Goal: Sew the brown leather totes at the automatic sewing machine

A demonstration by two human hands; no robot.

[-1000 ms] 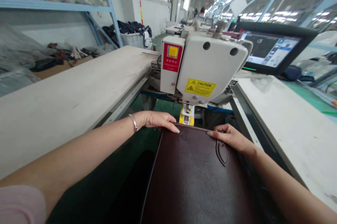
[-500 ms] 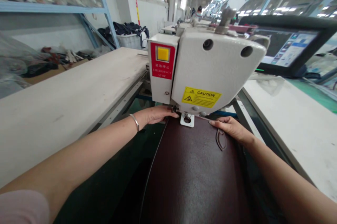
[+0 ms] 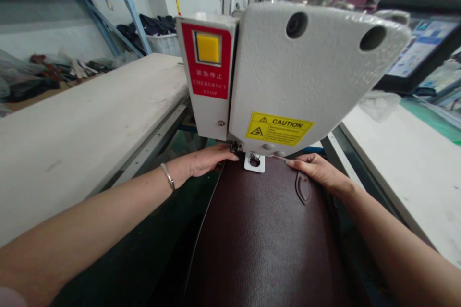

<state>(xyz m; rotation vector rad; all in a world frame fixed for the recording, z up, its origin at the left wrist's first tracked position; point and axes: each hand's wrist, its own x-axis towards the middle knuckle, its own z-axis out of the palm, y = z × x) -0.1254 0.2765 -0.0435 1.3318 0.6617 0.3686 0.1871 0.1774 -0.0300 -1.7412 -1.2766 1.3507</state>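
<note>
A dark brown leather piece [image 3: 262,230] hangs from under the sewing machine head [image 3: 309,67] down toward me. My left hand [image 3: 211,159] grips its upper left edge, thumb on top, fingers partly hidden behind. At the upper right edge my right hand [image 3: 315,168] pinches the leather between thumb and fingers. A leaf-shaped stitched patch [image 3: 303,188] lies on the leather just below my right hand. Between both hands, the white presser plate [image 3: 254,166] with a round hole rests at the leather's top edge.
A red emergency stop panel [image 3: 207,64] with a yellow button is on the machine's left. White tabletops [image 3: 118,110] flank the machine. A monitor [image 3: 421,52] stands at right. Blue shelving [image 3: 133,14] and a bin of dark cloth [image 3: 163,42] are at the back left.
My view has moved closer to the machine head, which looks larger. Both hands keep their hold on the leather, in nearly the same places.
</note>
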